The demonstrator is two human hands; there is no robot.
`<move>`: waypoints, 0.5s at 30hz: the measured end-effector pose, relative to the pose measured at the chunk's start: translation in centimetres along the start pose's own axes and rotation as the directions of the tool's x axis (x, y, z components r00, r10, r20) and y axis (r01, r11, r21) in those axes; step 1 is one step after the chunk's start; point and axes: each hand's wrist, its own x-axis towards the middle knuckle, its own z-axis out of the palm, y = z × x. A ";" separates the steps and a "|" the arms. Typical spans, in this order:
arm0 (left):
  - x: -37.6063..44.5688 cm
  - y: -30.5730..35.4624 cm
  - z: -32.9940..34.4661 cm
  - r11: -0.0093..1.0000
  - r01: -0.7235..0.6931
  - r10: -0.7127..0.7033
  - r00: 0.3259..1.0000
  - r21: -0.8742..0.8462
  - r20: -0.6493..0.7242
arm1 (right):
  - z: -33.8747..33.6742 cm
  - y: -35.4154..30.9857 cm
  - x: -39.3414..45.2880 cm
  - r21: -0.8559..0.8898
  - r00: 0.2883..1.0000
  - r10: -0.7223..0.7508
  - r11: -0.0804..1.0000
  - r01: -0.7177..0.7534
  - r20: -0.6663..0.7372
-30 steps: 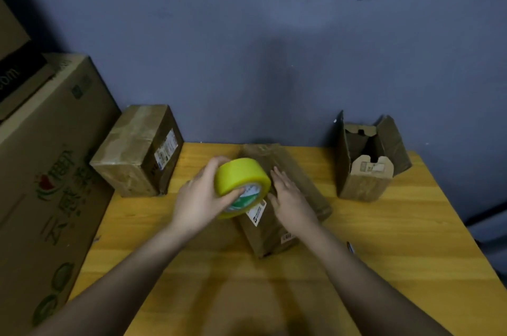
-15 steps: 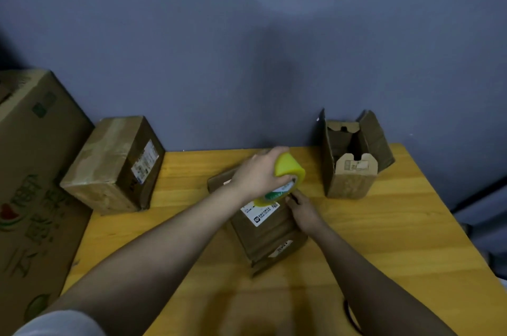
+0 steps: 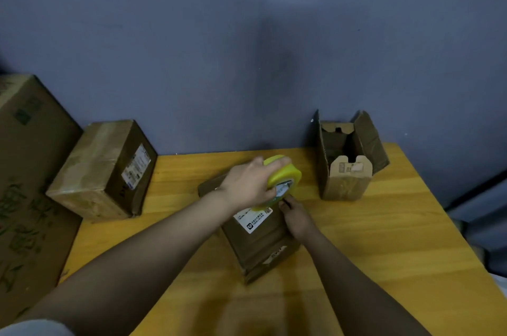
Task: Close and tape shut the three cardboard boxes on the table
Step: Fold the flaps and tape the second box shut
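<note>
Taping the middle box, roll run out to the far end.

Nearest, the middle box (image 3: 258,237) lies flat mid-table, long axis running near-right to far-left. Right hand (image 3: 297,219) curls on its right edge; whether it pinches tape, cannot tell. Left hand (image 3: 253,184) grasps the yellow tape roll (image 3: 284,178), now carried from the box's centre to its far end: seam likely being laid. Beyond: taped box (image 3: 104,171) far left, open box (image 3: 347,160) far right, flaps up, untaped.
</note>
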 end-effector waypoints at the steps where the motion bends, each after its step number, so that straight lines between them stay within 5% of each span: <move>1: 0.3 0.2 -0.3 1.000 -0.006 0.005 1.000 0.021 0.013 | 0.1 0.0 0.0 -0.007 1.000 0.001 1.000 -0.001 -0.004; 15: -1.9 -0.5 -3.2 0.978 0.002 -0.051 0.971 0.207 0.233 | -0.2 -0.7 -0.4 0.004 0.999 0.036 0.999 -0.036 0.014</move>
